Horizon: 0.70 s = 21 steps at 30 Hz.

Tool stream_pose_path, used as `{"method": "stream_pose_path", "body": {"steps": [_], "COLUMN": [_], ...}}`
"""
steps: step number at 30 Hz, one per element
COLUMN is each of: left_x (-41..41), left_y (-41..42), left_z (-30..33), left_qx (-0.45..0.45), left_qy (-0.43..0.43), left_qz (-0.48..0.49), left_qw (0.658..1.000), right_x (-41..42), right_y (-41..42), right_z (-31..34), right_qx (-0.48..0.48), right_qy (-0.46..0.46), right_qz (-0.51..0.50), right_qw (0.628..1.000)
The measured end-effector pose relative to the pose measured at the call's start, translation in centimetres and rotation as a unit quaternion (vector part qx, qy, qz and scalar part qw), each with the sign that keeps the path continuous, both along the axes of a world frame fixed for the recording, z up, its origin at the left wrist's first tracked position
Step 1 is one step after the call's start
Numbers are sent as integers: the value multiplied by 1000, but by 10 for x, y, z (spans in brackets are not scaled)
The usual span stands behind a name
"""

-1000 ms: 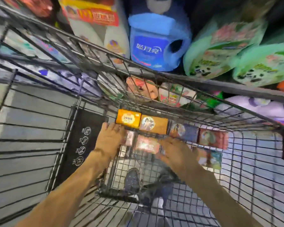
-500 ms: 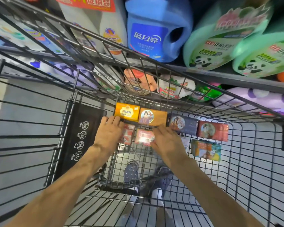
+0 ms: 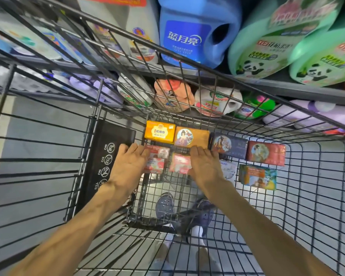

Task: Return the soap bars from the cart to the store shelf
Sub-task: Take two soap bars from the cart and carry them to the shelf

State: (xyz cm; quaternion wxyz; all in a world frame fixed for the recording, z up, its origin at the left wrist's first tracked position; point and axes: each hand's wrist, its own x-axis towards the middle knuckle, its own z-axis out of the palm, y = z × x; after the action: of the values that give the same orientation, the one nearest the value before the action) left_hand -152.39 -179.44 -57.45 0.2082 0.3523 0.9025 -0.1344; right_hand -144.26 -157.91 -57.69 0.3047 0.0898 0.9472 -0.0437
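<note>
Several boxed soap bars lie on the floor of the black wire cart: a yellow one, an orange-brown one, a dark blue one, a red one, a teal one, a white one and two pink ones. My left hand lies flat, fingers straight, against the left pink bar. My right hand rests over the right pink bar's edge, fingers fairly straight. Neither hand plainly grips a bar.
Beyond the cart's front rim stand store shelves with a blue detergent jug, green panda refill bags, a white bottle and purple packs. A black sign panel lines the cart's left wall. Shoes show beneath the cart.
Both hands have slid forward and closer to the two pink bars. The right hand moved left from the teal bar's side. The view tilted a little.
</note>
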Motion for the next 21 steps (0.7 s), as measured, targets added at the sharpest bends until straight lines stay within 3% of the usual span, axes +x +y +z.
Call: {"method": "stream_pose_path", "body": {"steps": [4,11,14,18,21], "left_x": [5,5,6,13,19], "left_y": [1,1,5,26,50], "left_z": [6,37,72,142,199], "left_qx": [21,44,61,125,168], "left_qy": [10,3,12,20,19], "left_qz": [8,16,22,35,20], "left_qw": [1000,999,998,991,985], "right_x": [-2,26,29,47,67], "right_y": [-2,5,19,52,82], "right_z": [7,52,88,154,217], "right_qx": [-25,-156,-186,-160,-157], "right_qy": [-4,60,91,77,133], "right_qz": [12,-51,-90,-139,-161], "right_qw": [1000,985,974,974,965]}}
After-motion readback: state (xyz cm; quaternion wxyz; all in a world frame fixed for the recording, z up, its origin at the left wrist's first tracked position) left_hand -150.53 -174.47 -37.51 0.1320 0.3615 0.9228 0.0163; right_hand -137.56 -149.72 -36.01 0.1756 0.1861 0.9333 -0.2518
